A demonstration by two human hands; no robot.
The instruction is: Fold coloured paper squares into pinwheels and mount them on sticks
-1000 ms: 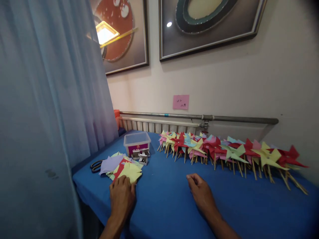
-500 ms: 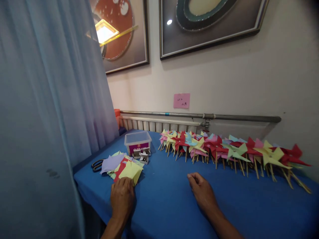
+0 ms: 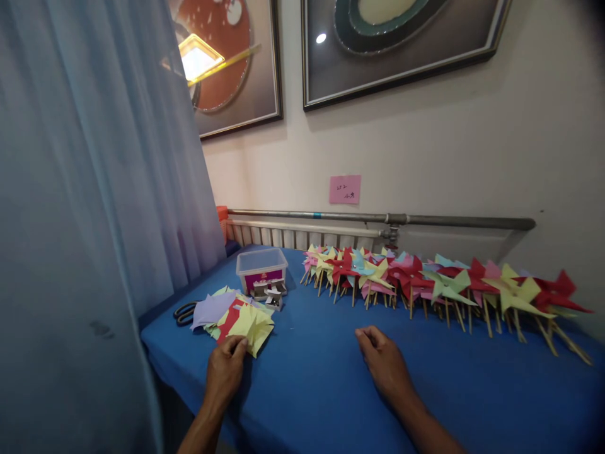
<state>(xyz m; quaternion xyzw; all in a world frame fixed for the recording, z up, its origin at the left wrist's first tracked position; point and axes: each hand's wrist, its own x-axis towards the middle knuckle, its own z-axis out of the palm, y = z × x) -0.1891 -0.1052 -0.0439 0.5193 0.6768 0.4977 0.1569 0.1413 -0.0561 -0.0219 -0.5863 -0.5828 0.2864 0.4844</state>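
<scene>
My left hand (image 3: 225, 366) is at the near edge of a loose pile of cut paper, thumb and forefinger pinched on a yellow paper sheet (image 3: 253, 328). Beneath and beside that sheet are a red piece (image 3: 229, 320) and a purple piece (image 3: 212, 309), with pale green paper under them. My right hand (image 3: 385, 362) rests on the blue cloth with curled fingers, and nothing shows in it. Black-handled scissors (image 3: 184, 313) lie left of the pile, their blades hidden under the paper.
Behind the pile stand a clear plastic tub (image 3: 261, 261) and small open boxes (image 3: 271, 293) of tiny parts. Many paper pinwheels (image 3: 444, 284) on sticks line the back right of the blue-covered table (image 3: 307, 391). A curtain (image 3: 94, 221) hangs at left; a metal pipe (image 3: 463, 222) runs along the wall.
My left hand has turned and drawn back slightly, so its thumb now shows at the yellow sheet. That sheet's near corner has shifted a little. My right hand stays in place.
</scene>
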